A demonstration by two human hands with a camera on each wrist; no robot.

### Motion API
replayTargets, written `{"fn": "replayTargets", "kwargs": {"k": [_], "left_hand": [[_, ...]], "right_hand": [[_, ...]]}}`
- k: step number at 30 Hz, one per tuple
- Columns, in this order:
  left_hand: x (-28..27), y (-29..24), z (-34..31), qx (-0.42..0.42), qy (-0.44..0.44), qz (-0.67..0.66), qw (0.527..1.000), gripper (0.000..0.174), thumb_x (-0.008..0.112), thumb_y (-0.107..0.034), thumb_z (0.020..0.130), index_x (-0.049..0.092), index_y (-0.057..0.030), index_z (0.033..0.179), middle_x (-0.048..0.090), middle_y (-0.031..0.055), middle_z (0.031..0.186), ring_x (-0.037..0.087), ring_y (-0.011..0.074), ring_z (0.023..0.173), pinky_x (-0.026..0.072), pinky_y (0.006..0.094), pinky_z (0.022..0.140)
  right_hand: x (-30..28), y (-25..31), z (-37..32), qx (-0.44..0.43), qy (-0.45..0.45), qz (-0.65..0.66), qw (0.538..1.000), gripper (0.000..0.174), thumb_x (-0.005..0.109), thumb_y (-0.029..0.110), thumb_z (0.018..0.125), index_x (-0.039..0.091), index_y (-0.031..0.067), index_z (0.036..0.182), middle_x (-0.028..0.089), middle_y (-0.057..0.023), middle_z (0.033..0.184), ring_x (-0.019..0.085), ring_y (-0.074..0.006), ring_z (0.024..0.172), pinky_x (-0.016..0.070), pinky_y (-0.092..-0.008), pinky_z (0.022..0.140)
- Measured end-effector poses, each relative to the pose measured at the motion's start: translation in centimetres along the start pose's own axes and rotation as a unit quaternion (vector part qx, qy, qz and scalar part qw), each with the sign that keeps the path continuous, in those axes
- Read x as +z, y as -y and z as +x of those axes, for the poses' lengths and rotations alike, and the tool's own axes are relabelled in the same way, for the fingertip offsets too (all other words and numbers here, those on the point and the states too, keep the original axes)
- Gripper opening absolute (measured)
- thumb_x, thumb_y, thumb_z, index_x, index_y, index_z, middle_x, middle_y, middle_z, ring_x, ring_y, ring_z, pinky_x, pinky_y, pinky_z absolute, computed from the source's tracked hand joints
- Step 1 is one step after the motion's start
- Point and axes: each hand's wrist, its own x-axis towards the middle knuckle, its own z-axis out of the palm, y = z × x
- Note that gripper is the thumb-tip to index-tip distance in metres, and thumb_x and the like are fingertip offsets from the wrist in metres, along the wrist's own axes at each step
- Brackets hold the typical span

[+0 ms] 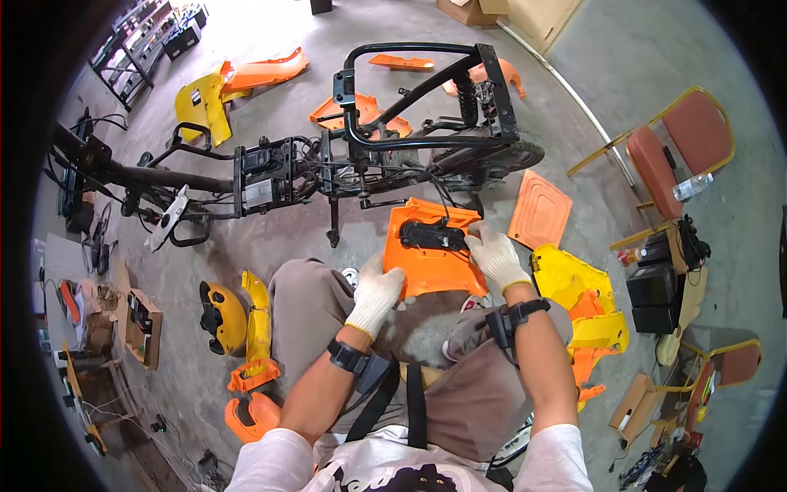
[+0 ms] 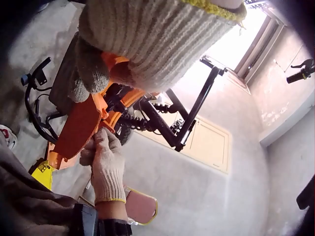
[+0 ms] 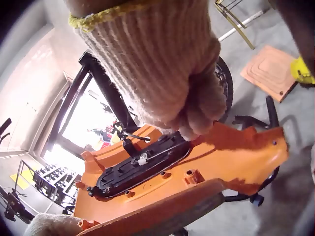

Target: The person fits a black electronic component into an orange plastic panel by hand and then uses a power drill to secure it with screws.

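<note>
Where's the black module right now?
Head view, centre: black module mounted on the orange panel over the person's knees, beside the right hand, below the scooter frame.

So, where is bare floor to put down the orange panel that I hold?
Bare floor lies between the scooter frame and your left knee, and between the flat orange plate and the red chair. Right of your right hand it is crowded with yellow covers.

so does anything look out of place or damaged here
Nothing looks damaged, but the scooter frame stands stripped, with orange and yellow body panels scattered over the floor around it. The left hand and right hand hold one orange panel.
</note>
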Motion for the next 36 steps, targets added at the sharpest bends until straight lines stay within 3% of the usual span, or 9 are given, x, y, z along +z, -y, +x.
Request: {"fn": "replayTargets", "kwargs": {"k": [5,7,10,19,26,28,32,36], "left_hand": [[0.1,0.9,0.9,-0.012,0.008,-0.014,1.0,0.039,0.048,-0.005,0.087,0.054,-0.0006,0.125,0.068,0.0142,0.087,0.067,0.0199,0.053,0.0525,0.0275,0.041],[0.2,0.4,0.6,-0.012,0.015,-0.018,1.0,0.039,0.048,-0.004,0.087,0.054,-0.0005,0.125,0.068,0.0146,0.088,0.067,0.0202,0.053,0.0524,0.0275,0.041],[0.3,0.0,0.1,-0.023,-0.004,-0.018,1.0,0.038,0.049,-0.004,0.086,0.054,-0.0001,0.124,0.068,0.0141,0.087,0.066,0.0201,0.053,0.0522,0.0281,0.04],[0.1,0.5,0.7,-0.012,-0.007,-0.001,1.0,0.037,0.05,-0.005,0.085,0.056,0.0,0.122,0.068,0.0135,0.084,0.065,0.0198,0.051,0.0512,0.0286,0.039],[0.3,0.2,0.3,-0.007,-0.021,-0.017,1.0,0.036,0.052,-0.006,0.084,0.058,-0.0001,0.119,0.066,0.0108,0.081,0.062,0.0179,0.051,0.0508,0.0289,0.039],[0.4,0.6,0.6,-0.001,-0.022,-0.006,1.0,0.035,0.053,-0.006,0.084,0.059,0.0,0.118,0.066,0.0103,0.08,0.061,0.0175,0.051,0.0505,0.029,0.04],[0.0,1.8,1.7,0.025,-0.03,0.013,0.999,0.031,0.055,-0.007,0.083,0.062,0.0008,0.113,0.066,0.0099,0.079,0.061,0.0178,0.054,0.0493,0.0297,0.047],[-0.1,2.2,1.7,0.019,-0.03,0.002,0.999,0.031,0.058,-0.008,0.083,0.062,0.0014,0.111,0.067,0.0094,0.081,0.063,0.0168,0.063,0.05,0.0296,0.055]], "right_hand": [[-0.5,-0.2,-0.3,-0.031,0.004,-0.056,0.998,0.027,0.047,0.025,0.095,0.06,0.0078,0.112,0.067,-0.0268,0.095,0.063,-0.045,0.094,0.0478,-0.053,0.084],[-0.3,-1.0,-0.4,-0.125,-0.015,-0.066,0.99,0.026,0.046,0.025,0.096,0.06,0.0084,0.111,0.067,-0.0255,0.096,0.064,-0.0441,0.093,0.0484,-0.0526,0.083],[-0.7,-0.5,-0.3,-0.072,0.012,-0.065,0.995,0.027,0.043,0.025,0.097,0.06,0.0088,0.11,0.068,-0.0234,0.097,0.064,-0.0432,0.091,0.0489,-0.0525,0.083],[0.0,-0.6,0.1,-0.046,0.018,-0.075,0.996,0.028,0.042,0.027,0.097,0.059,0.0084,0.108,0.068,-0.0234,0.094,0.064,-0.0435,0.089,0.0487,-0.0533,0.081],[-0.3,-0.8,-0.2,-0.117,-0.014,-0.115,0.986,0.025,0.047,0.024,0.094,0.062,0.0067,0.104,0.068,-0.0219,0.094,0.064,-0.0407,0.093,0.05,-0.0502,0.081],[-0.9,0.5,-0.8,-0.091,-0.008,-0.112,0.989,0.024,0.048,0.023,0.094,0.062,0.0068,0.104,0.068,-0.0217,0.095,0.065,-0.0401,0.093,0.0504,-0.0497,0.082],[-0.7,0.9,-0.4,-0.03,0.03,-0.113,0.993,0.025,0.045,0.025,0.096,0.061,0.0103,0.109,0.068,-0.0225,0.096,0.063,-0.0427,0.093,0.0489,-0.0512,0.082],[-0.2,0.6,0.2,-0.033,0.031,-0.064,0.997,0.031,0.041,0.03,0.096,0.06,0.0099,0.11,0.067,-0.0236,0.1,0.063,-0.044,0.095,0.0483,-0.0526,0.085]]}}
